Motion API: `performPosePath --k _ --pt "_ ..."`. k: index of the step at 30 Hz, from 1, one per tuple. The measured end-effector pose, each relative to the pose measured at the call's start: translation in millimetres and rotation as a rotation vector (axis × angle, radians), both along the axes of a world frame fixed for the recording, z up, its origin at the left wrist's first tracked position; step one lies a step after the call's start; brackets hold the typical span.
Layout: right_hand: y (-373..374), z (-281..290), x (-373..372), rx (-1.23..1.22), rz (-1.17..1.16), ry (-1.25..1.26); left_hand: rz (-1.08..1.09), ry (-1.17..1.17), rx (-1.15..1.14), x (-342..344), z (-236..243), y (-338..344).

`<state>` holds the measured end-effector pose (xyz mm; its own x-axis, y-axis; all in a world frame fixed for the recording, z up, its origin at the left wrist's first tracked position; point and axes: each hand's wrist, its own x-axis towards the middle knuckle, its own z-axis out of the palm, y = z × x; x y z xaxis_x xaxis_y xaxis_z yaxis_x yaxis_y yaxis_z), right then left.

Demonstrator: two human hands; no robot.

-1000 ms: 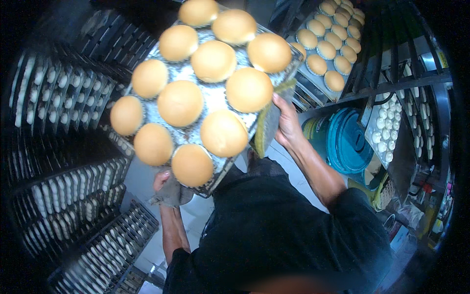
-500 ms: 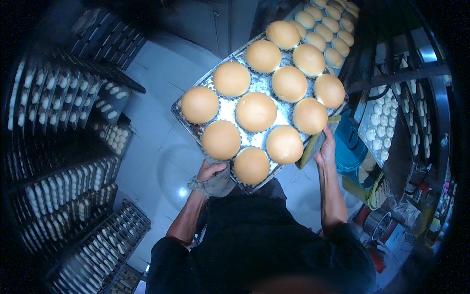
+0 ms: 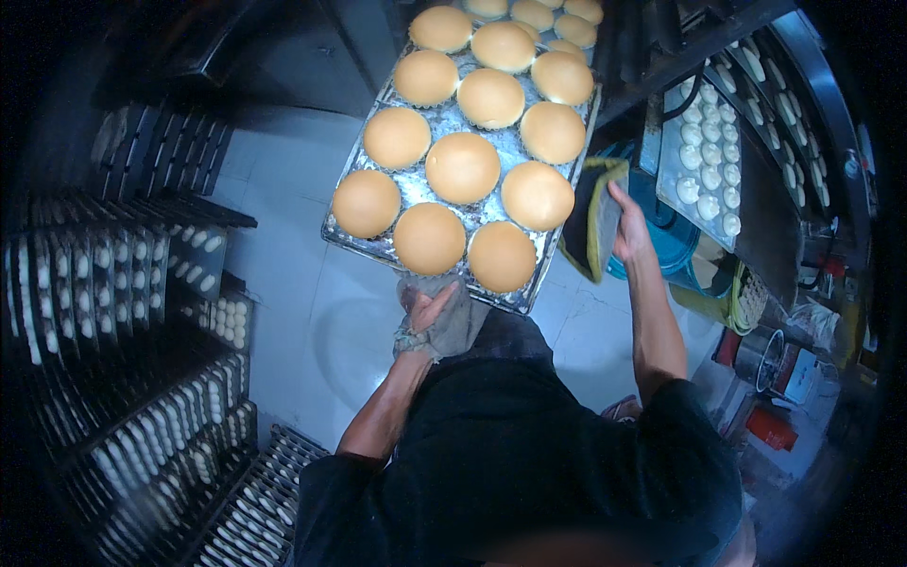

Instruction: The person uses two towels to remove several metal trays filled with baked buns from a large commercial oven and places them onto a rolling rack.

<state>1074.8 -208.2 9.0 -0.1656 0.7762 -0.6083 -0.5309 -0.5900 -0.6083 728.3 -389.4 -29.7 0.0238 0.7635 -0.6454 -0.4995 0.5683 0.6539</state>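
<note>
A baking tray (image 3: 373,250) of round golden buns (image 3: 463,168) in fluted cups stretches away in front of me. My left hand (image 3: 431,310), wrapped in a crumpled grey cloth (image 3: 452,329), grips the tray's near edge from below; the cloth hides some of its fingers. My right hand (image 3: 631,227) is closed on a dark padded pot holder (image 3: 593,222) with yellow-green edging. A gap separates that hand from the tray's right side, its thumb on the pad. The tray's far end meets more golden buns (image 3: 532,13) at the top of the view.
Racks (image 3: 142,387) with many trays of pale dough pieces line the left. At right, a tray of white dough balls (image 3: 710,156) sits above a teal tub (image 3: 666,241). A dark metal bar (image 3: 727,38) crosses the upper right. Tiled floor (image 3: 283,180) shows left of the tray.
The tray has swung round and shifted farther away and left, its far end now against the other buns. My right hand has come off its right edge with the pot holder.
</note>
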Motion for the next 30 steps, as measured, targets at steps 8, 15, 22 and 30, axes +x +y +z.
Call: performPosePath --k 8,15,22,30 --pt "-145 -34 69 -0.219 -0.115 -0.282 -0.028 0.007 0.368 62 -75 114" --pt "-181 -21 72 -0.207 -0.123 -0.355 -0.367 0.249 1.069 65 -56 289" --pt "-134 -3 43 0.024 -0.028 -0.383 -0.422 -0.012 0.350 51 94 267" --pt "-49 91 -99 0.527 0.294 -0.528 -0.577 0.112 0.406 -9 63 141"
